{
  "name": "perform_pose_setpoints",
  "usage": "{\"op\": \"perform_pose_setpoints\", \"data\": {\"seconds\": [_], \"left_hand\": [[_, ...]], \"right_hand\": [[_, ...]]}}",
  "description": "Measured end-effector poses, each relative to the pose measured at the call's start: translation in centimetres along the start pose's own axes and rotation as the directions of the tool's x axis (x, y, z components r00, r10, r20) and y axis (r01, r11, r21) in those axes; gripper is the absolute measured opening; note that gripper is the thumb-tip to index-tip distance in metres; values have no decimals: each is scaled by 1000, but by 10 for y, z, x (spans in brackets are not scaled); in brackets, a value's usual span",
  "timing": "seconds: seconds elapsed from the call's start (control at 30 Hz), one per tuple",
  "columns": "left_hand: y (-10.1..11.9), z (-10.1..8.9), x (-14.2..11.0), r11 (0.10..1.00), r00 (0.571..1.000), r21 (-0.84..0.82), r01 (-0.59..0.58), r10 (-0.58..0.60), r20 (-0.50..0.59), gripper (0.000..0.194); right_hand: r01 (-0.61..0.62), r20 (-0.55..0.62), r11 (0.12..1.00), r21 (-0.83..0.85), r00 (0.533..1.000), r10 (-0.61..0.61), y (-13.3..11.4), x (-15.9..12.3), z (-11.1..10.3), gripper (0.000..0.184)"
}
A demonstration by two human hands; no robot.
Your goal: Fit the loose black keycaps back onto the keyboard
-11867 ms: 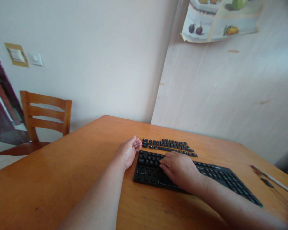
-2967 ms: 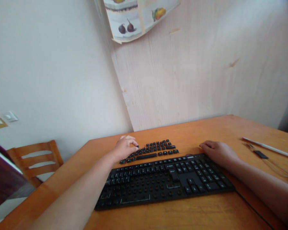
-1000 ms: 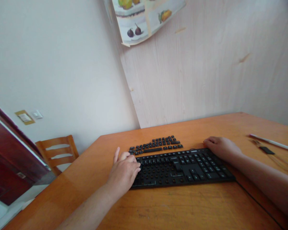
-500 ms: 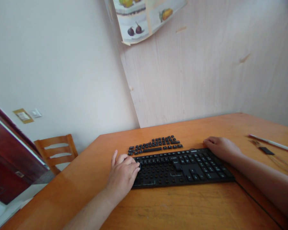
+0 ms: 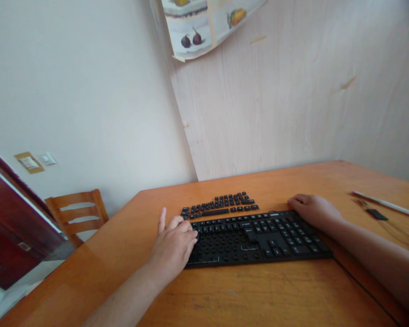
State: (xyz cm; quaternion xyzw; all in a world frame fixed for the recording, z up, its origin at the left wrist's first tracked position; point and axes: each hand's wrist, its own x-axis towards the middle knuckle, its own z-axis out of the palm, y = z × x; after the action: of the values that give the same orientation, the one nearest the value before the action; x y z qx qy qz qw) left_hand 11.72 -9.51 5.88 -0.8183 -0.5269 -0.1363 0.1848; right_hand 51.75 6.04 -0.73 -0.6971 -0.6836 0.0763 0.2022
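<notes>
A half-curled left hand (image 5: 173, 245) is touching the left end of a long black plastic keyboard (image 5: 266, 240), a loosely bent right hand (image 5: 315, 212) resting by its right corner; remotely, I'm not making out either grip. Beyond, blocky black keycaps (image 5: 215, 212) are lying on a scuffed orange wooden desk (image 5: 225, 290) near a pale wall (image 5: 88, 91).

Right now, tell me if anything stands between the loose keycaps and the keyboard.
Along most of the keyboard, nothing visible stands between it and the loose keycaps. Only at its left end is the left hand in the way, hiding that part.
</notes>
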Motion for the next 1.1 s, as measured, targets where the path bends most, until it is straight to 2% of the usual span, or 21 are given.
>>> {"op": "perform_pose_setpoints", "data": {"seconds": [0.1, 0.4, 0.73, 0.97, 1.1], "left_hand": [[4, -2, -2, 999, 1000, 35, -17, 17, 12, 19], [13, 0, -8, 992, 998, 122, -15, 8, 56, 26], [16, 4, -10, 990, 997, 135, -32, 23, 71, 29], [16, 4, -12, 997, 999, 55, 46, -46, 5, 30], [10, 2, -15, 991, 987, 33, 127, -123, -104, 35]], "right_hand": [[3, 40, 1000, 0, 999, -3, -1, 0, -1, 44], [-2, 58, 999, -33, 998, 4, 0, 2, 0, 46], [-1, 47, 1000, -24, 999, 2, 2, 2, 2, 45], [5, 38, 1000, -17, 999, -5, 0, 1, 0, 44], [6, 43, 1000, -18, 999, -6, 3, 2, 2, 45]]}}
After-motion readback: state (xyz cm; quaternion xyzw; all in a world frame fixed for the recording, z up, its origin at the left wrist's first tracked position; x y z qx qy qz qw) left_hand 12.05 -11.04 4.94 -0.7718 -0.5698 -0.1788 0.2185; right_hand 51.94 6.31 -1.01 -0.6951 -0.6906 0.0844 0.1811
